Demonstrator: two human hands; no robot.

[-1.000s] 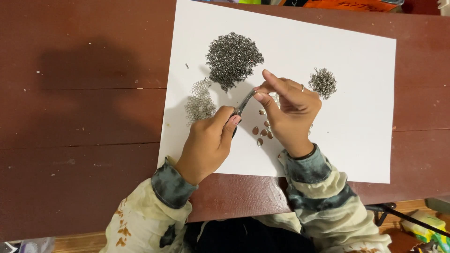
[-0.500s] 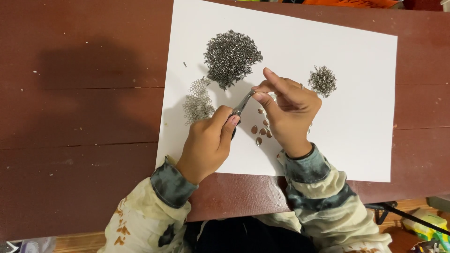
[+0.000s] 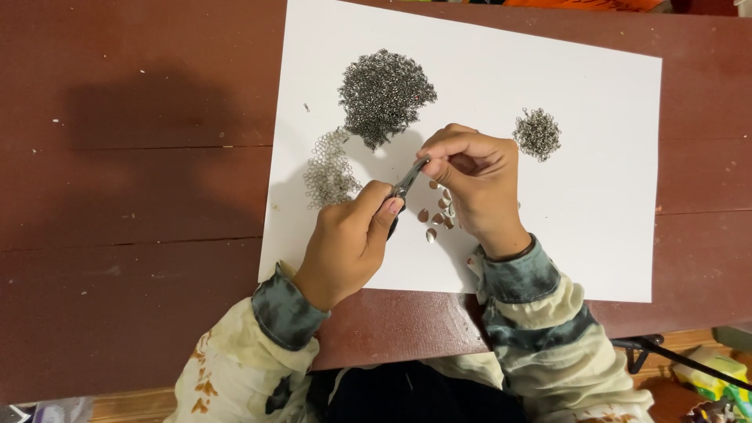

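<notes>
A head-worn camera looks straight down at two bare hands working over a white sheet of paper [image 3: 548, 235] on a dark red-brown wooden tabletop [image 3: 133, 196]. The tips of the small pliers [image 3: 410, 182] and whatever tiny piece they pinch are too small to make out, and the right hand's curled fingers [image 3: 450, 153] hide the spot where they meet the tool. A few small teardrop-shaped metal scales [image 3: 435, 219] are partly covered by the right hand [image 3: 478, 188]. Compared with half a second ago, the right hand's fingers have curled in from a more spread pose, while the left hand [image 3: 348, 239] has barely moved. The left hand's fingers are wrapped tight around the pliers' handles, with the tool angled up and to the right. The right hand's fingers are pinched narrow at the pliers' tip, touching it or very close. A large heap of small dark metal rings [image 3: 384, 94] lies just above the hands, a patch of linked pale rings [image 3: 329, 168] just left of the pliers, and a small ring pile [image 3: 537, 133] near the right hand's knuckles.
</notes>
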